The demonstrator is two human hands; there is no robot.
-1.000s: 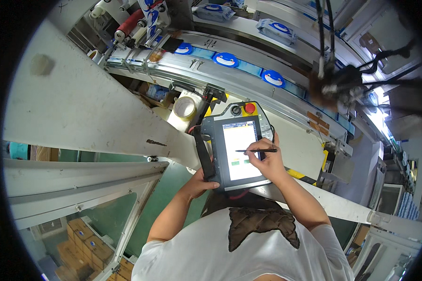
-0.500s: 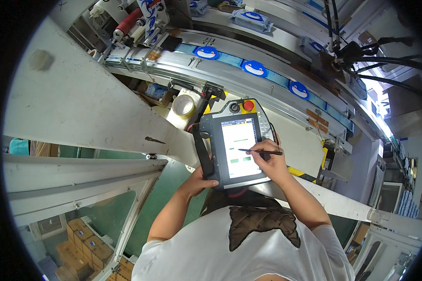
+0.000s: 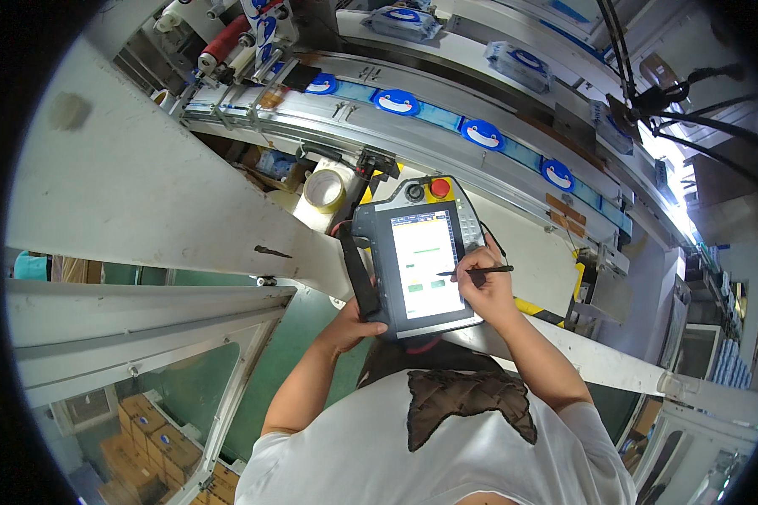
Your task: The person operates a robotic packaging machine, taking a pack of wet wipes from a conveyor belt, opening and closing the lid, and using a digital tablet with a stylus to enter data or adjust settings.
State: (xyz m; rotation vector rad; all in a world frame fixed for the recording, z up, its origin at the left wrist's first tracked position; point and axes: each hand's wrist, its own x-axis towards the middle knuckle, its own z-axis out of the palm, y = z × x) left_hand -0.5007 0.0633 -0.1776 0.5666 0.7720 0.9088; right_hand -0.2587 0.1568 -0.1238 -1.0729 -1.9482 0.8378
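— What was the place like around the conveyor (image 3: 480, 126)?

— A factory floor, seen from above. The conveyor ran slantwise past the person, carrying flat blue round-ended labels (image 3: 483, 135) on a pale blue strip, spaced apart. Wrapped blue-and-white packs (image 3: 522, 61) lay on a second track beyond it. Below the conveyor, on the near side, stood a broad white metal beam (image 3: 143, 202) and a roll of yellowish tape (image 3: 323, 190). Well below that, stacked cardboard boxes (image 3: 139, 438) showed through a glazed panel. Black cables (image 3: 699, 109) hung over the conveyor's far end.

— And the device?

— A grey teach pendant (image 3: 417, 252), held just below the conveyor, in front of the person's chest. It had a lit white screen with green and orange fields, a red stop button on a yellow base at its top and a row of keys down one side.

— The hands?

— The left hand (image 3: 354, 316) was clenched on the pendant's lower left edge, holding it up. The right hand (image 3: 484, 290) pinched a thin black stylus (image 3: 476, 271), its tip touching the screen.
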